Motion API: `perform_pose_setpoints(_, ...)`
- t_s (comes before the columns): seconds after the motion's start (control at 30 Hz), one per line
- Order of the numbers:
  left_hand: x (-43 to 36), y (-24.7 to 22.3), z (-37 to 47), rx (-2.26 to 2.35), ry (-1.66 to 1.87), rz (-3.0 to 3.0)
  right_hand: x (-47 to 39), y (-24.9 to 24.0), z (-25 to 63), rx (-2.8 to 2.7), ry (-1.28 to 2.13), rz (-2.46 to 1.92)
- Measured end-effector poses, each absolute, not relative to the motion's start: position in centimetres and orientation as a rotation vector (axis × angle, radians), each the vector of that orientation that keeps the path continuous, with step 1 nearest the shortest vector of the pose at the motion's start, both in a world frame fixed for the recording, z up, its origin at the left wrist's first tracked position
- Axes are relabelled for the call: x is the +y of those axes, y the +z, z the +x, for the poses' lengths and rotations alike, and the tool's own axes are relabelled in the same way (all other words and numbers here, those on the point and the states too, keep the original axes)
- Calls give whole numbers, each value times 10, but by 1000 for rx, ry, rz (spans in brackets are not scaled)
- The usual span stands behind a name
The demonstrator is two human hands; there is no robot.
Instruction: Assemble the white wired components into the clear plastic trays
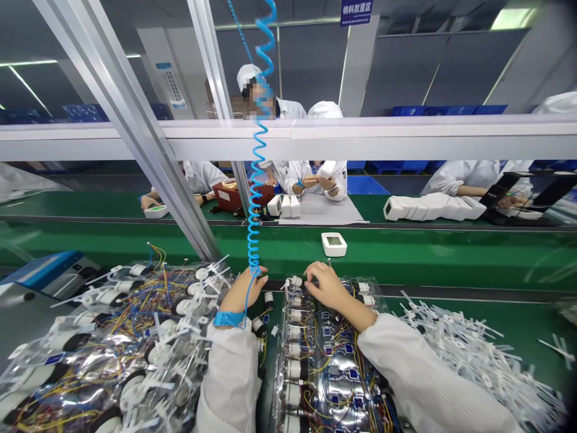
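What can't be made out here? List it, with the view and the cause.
All in the head view:
- Left hand: its grip, hidden behind the back of the hand.
- Right hand: whether it pinches anything; too small to tell.
- Screen of the white device: its reading, too small.
- Blue-topped machine: its far left, cut off by the left edge.

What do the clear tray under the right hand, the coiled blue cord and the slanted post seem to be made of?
Clear tray: likely glossy plastic, by its highlights and transparency.
Coiled blue cord: probably smooth plastic, even-coloured and tightly looped; inside hidden.
Slanted post: seemingly metal, perhaps aluminium, grooved with a silvery sheen.
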State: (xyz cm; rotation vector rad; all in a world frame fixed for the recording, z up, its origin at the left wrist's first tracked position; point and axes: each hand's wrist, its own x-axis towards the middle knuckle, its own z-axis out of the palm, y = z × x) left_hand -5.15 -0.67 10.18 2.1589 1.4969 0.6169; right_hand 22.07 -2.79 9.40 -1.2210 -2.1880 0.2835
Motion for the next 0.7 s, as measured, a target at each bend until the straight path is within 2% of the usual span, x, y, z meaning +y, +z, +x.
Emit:
perform_pose_setpoints(0.17,-38,133,-46,1476,502,2124,-45,121,223,-2185,363,-1059)
perform_pose_setpoints(0.23,-58,153,-44,1516,562,2100,-53,127,213,-2234,389,-1014)
perform_pose_setpoints(0.27,-68,164,-44,1539,650,2072,-56,128,205,-2272,400,-993)
perform_pose_setpoints(0.33,-89,184,-48,1487,1062,1867,-58,125,182,-2380,424,-947)
perform_pose_setpoints(0.47,-113,204,-56,1061,1816,1309,-54,104,113,-2637,452,-864)
perform_pose_setpoints(0.57,-114,206,-62,832,2040,1075,-51,86,67,-2804,447,-829)
perform_pose_setpoints(0.7,-110,203,-70,791,2113,1038,-51,76,52,-2863,469,-811)
